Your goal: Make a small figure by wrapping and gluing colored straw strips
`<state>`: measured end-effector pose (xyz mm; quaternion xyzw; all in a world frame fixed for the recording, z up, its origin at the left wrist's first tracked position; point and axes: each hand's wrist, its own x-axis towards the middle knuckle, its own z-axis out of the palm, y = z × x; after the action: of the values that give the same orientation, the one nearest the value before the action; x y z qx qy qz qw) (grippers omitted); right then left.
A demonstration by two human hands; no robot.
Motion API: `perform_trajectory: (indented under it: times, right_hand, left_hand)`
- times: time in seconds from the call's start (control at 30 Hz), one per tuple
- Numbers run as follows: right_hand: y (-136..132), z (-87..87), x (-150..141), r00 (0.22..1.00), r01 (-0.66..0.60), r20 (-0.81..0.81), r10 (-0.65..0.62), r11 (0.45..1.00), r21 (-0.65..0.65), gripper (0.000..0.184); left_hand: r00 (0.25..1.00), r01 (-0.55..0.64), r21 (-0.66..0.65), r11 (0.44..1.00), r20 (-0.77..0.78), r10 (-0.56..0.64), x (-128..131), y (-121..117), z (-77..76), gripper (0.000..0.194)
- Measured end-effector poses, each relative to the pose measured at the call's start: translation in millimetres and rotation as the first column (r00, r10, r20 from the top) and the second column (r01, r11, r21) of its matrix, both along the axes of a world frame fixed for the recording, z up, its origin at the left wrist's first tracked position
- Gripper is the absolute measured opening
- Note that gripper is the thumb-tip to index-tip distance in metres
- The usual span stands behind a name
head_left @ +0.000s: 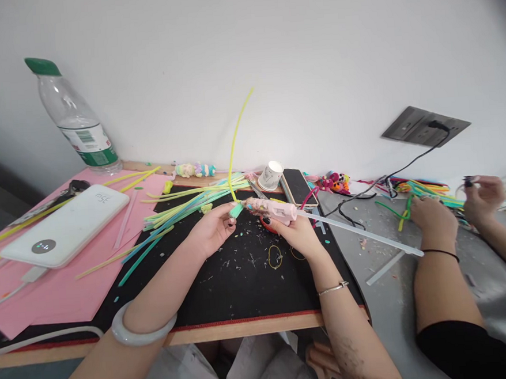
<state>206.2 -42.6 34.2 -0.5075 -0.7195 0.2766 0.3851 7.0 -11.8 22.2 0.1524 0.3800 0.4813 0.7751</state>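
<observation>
My left hand (pixel 215 229) pinches a small green piece (pixel 236 209), and a long yellow pipe cleaner (pixel 234 134) rises from it in a slight curve. In my right hand (pixel 300 235) is a pink hot glue gun (pixel 276 210), its stained nozzle pointing left at the green piece. Whether nozzle and piece touch I cannot make out. A long translucent glue stick (pixel 364 233) sticks out of the gun's back end. Red-handled scissors (pixel 267 225) lie partly hidden behind the gun. Left of my hands, green, yellow and blue pipe cleaners (pixel 168 215) are spread in a bundle.
A white power bank (pixel 67 225) lies on pink paper (pixel 65 289), near a plastic bottle (pixel 75 121). At the back stand a paper cup (pixel 271 175) and a phone (pixel 299 187). Scraps litter the black mat (pixel 242 288). To the right, a co-worker's hands (pixel 434 217) handle pipe cleaners.
</observation>
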Motion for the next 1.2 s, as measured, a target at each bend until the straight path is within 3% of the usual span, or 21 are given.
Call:
perform_trajectory:
  times: [0.2,0.53,0.9,1.2]
  right_hand:
    - [-1.8,2.0,-1.1,1.000,-0.005,-0.006,0.005,1.000,-0.030,0.034]
    - [-2.9,0.5,3.8,0.998,0.040,0.055,-0.038,0.998,-0.044,0.033]
    - [-2.6,3.4,-3.7,0.997,0.020,0.071,-0.018,0.999,-0.033,0.035]
    - [-2.8,2.2,-1.6,0.997,0.034,0.067,-0.032,0.999,-0.036,0.034]
  left_hand:
    - [0.995,0.010,0.095,0.995,-0.101,-0.001,0.7,-1.4,-3.9,0.011]
    - [0.970,-0.097,0.179,0.979,-0.205,0.134,-1.8,-1.7,-3.7,0.026]
    - [0.925,-0.039,0.283,0.958,-0.351,0.142,0.8,-5.4,-3.7,0.028]
    - [0.912,-0.122,0.316,0.941,-0.338,0.232,-0.1,-5.0,0.2,0.027]
